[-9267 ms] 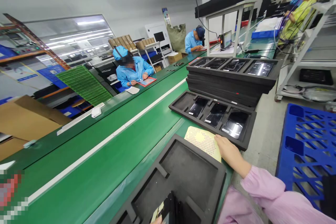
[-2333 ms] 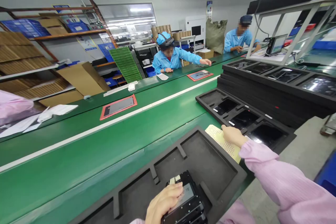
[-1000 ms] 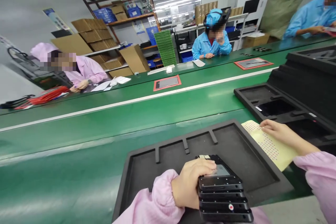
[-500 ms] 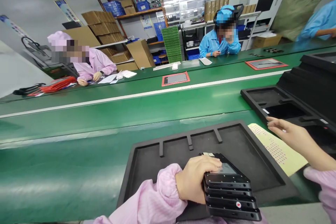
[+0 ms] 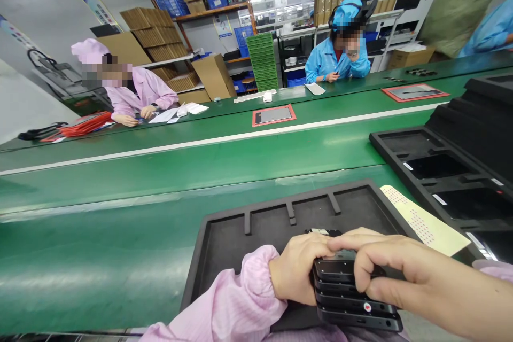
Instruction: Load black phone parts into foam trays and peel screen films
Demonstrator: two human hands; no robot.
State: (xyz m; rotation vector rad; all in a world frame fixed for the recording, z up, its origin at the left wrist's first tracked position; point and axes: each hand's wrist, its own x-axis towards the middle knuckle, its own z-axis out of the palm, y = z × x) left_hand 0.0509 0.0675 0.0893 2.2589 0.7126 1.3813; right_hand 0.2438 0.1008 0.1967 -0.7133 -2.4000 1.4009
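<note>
My left hand (image 5: 298, 272) grips a stack of black phone-like devices (image 5: 356, 302) from its left side, above an empty black foam tray (image 5: 256, 224). My right hand (image 5: 401, 272) has come across onto the top device, its fingers curled over the upper face and front edge. A yellow perforated sheet (image 5: 425, 222) lies bare on the belt just right of the tray. Beyond it a second foam tray (image 5: 404, 141) holds several dark glossy devices in its pockets.
A stack of black foam trays (image 5: 481, 117) rises at far right. The green conveyor (image 5: 160, 171) carries two red-framed panels (image 5: 273, 115). Across it sit a person in pink (image 5: 132, 99) and a person in blue (image 5: 340, 59); shelves with cartons stand behind.
My right hand left the yellow sheet and swung left onto the top of the device stack. My left hand kept its grip on the stack. The view shifted slightly right.
</note>
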